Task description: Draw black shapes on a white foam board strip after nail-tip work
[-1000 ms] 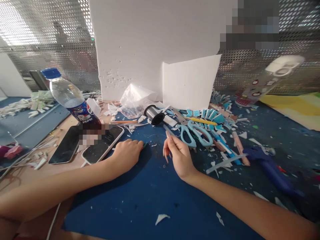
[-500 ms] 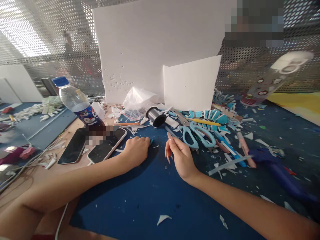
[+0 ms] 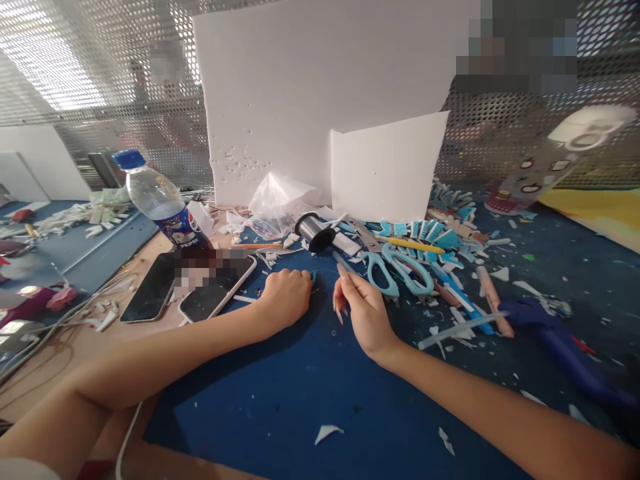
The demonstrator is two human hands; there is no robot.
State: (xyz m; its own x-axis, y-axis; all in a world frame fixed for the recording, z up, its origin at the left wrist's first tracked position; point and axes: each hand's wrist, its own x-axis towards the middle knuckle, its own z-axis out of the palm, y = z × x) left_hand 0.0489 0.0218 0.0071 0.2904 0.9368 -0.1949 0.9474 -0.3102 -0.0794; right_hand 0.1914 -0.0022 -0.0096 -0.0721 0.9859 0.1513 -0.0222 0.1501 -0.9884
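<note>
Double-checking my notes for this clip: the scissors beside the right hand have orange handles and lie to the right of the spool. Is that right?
The handle colour is wrong: in the head view, the scissors beside the right hand have light blue handles, and lie to the right of the spool.

bare forearms [image 3: 215, 352], long-nailed right hand [image 3: 369, 319], pale clothing edge [image 3: 25, 469]

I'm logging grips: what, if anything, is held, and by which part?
Left hand: apparently a teal object, gripped part hidden. Right hand: pinched; any contents unclear.
</note>
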